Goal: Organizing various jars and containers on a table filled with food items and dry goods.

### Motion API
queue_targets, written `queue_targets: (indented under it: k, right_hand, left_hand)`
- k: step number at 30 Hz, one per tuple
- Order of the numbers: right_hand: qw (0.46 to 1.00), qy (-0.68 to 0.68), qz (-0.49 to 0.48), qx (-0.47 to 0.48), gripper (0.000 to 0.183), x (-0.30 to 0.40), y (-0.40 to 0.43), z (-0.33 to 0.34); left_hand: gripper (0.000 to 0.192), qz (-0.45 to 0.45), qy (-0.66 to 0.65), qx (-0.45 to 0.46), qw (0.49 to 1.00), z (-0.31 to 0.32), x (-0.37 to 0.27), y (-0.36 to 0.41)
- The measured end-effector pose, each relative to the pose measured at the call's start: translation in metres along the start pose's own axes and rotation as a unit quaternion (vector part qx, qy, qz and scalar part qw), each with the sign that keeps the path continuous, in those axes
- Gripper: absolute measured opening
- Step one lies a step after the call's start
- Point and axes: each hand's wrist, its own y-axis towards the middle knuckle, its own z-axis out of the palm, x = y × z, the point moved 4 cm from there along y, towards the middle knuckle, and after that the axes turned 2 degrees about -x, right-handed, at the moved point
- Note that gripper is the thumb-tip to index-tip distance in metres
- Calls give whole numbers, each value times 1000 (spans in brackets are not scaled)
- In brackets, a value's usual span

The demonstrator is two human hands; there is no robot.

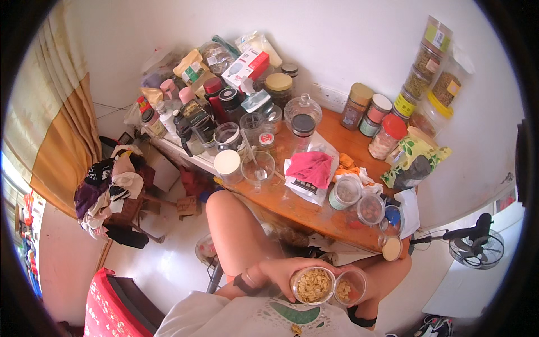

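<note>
My left hand (278, 271) is wrapped around a clear plastic jar (314, 286) without its lid, full of pale yellow flakes that look like oats. Against it, side by side over my lap, leans a second clear jar (351, 286) holding a smaller heap of the same flakes. My right hand (346, 267) grips this second jar and is mostly hidden behind it. A round cream lid (392, 249) lies at the table's right front corner.
On the wooden table (269, 204) stand a glass mug (257, 167) with a spoon, a white-lidded jar (227, 163), a pink cloth (310, 168) and open jars (345, 192). Stacked jars (417, 80) rise at the back right. A fan (476, 248) stands right; a clothes-laden chair (111, 189) stands left.
</note>
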Motion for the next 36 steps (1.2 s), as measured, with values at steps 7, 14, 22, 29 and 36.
queue_targets:
  k: [7,14,22,29,36]
  right_hand:
    - [998,-33,-33,-29,106,11,0,1]
    - [944,-296,-121,-84,104,17,6,0]
    - [989,-97,-104,43,90,-17,13,42]
    - [995,-19,-64,-75,95,-38,12,45]
    - [988,-29,-81,-125,87,-51,9,40]
  left_hand:
    - [107,4,-5,-115,993,-4,8,-10]
    - [108,11,26,-333,943,-18,-14,-14]
    - [112,58,198,-466,861,-38,-19,-34]
    - [106,83,240,-459,851,-31,-19,-28]
    - [107,94,276,-484,825,-28,-10,-28]
